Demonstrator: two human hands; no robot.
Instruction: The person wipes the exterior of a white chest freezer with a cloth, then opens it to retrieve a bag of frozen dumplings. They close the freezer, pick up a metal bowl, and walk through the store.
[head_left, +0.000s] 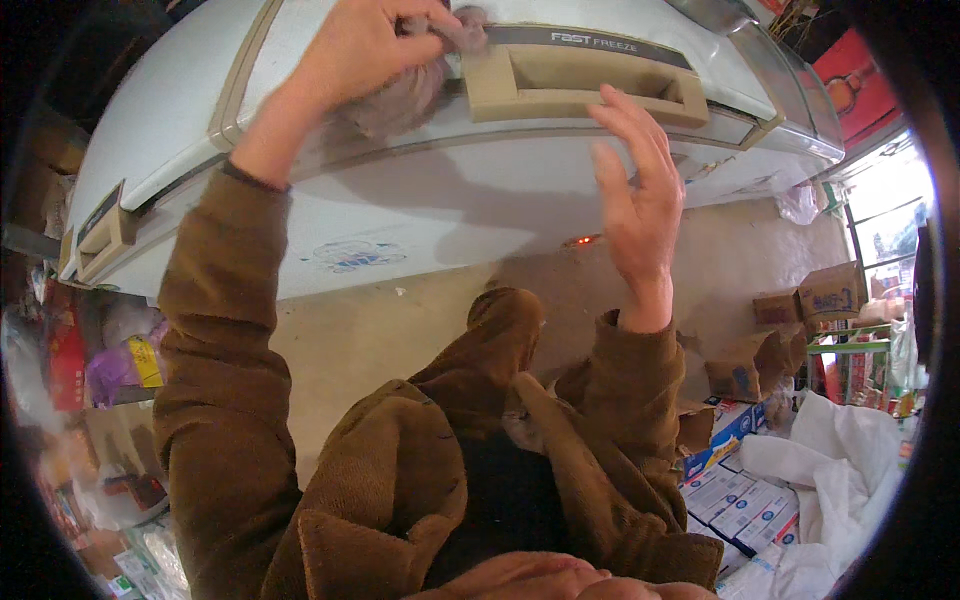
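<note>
A white chest freezer (397, 217) stands before me, and its beige lid handle (540, 109) bears printed words on a dark strip. At the upper left of that handle, my left hand (360, 56) grips a crumpled greyish cloth (409, 97), blurred and partly hidden behind the fingers. The cloth hangs over the front edge of the lid. My right hand (641, 195) is just below the right half of the handle, fingers apart and nothing in it. Whether its fingertips touch the handle, I cannot tell.
Another beige handle (105, 232) sits on the freezer's far left. A red indicator light (585, 241) glows low on its front. On the right are cardboard boxes (829, 292), small packed cartons (750, 502) and a white sheet (840, 442). A purple bag (120, 371) lies at left.
</note>
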